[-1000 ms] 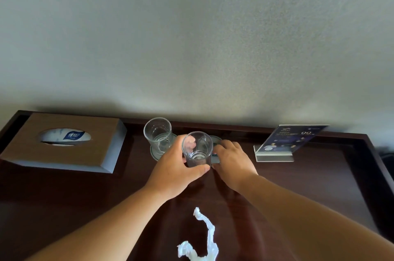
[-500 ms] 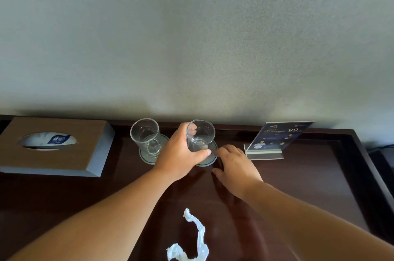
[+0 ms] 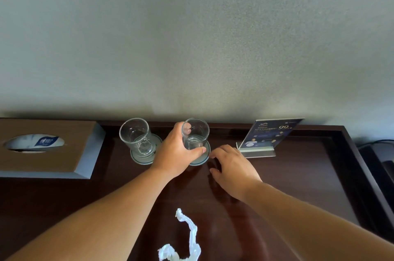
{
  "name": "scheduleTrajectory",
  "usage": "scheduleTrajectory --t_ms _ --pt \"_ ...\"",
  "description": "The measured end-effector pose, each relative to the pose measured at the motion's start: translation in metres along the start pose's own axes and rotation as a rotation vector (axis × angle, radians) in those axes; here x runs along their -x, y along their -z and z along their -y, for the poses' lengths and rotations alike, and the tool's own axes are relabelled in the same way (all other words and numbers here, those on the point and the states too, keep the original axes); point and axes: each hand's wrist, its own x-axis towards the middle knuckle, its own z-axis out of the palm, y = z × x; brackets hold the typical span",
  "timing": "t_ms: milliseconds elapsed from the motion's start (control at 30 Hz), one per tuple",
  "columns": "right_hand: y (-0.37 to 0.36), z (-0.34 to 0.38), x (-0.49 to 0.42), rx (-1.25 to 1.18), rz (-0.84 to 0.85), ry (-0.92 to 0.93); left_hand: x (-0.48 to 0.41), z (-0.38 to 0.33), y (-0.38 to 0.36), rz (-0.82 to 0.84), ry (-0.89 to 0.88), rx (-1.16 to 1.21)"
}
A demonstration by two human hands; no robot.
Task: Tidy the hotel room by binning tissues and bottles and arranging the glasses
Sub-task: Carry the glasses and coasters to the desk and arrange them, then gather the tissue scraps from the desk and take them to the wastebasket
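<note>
Two clear glasses stand on round coasters at the back of the dark wooden desk (image 3: 298, 175). The left glass (image 3: 136, 137) stands free on its coaster (image 3: 138, 159). My left hand (image 3: 174, 154) grips the right glass (image 3: 197, 135), which sits on the second coaster (image 3: 202, 159). My right hand (image 3: 231, 164) hovers just right of that coaster with fingers loosely bent and nothing in it. A twisted white tissue (image 3: 187, 239) lies on the desk near the front edge, between my forearms.
A wooden tissue box (image 3: 49, 164) sits at the back left. An acrylic stand with a dark printed card (image 3: 268, 137) is at the back right. The desk has a raised rim (image 3: 362, 164), and the wall rises right behind it.
My left hand has carried the right glass back and set it on its coaster. My right hand has drawn away from the coaster toward the right.
</note>
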Motion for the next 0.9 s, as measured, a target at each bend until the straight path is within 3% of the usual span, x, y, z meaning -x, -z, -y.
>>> scheduleTrajectory --t_ms 433,600,900 --pt "0.019 0.005 0.010 -0.013 0.016 0.043 0.033 0.009 0.014 -0.016 0.125 0.011" --pt "0.025 0.015 0.026 -0.015 0.035 0.057 0.067 0.006 0.033 -0.044 0.058 -0.091" --pt "0.034 0.022 0.089 -0.019 -0.048 -0.045 0.121 -0.007 0.037 0.285 -0.068 -0.366"
